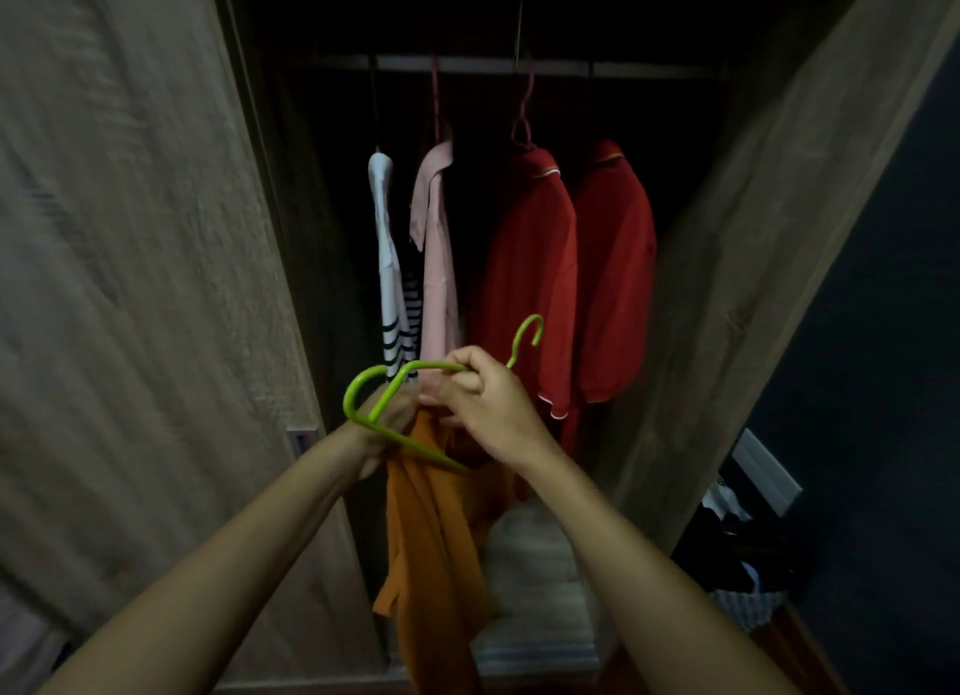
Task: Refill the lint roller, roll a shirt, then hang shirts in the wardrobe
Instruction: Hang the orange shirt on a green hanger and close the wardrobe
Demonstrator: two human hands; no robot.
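Wardrobe (pixel 779 226) open; both hands' fingers clamp green hanger (pixel 363 382) and orange shirt (pixel 431 538).

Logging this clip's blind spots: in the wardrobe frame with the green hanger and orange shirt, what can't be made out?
Head view:
- Left hand: mostly hidden behind the green hanger and orange shirt; its grip is unclear.
- Whether the hanger is inside the shirt's collar: covered by the right hand.
- Wardrobe rail and hanger hooks: too dark.
- Wardrobe door: motion-blurred.
- Dark clutter at lower right: too dim to identify.
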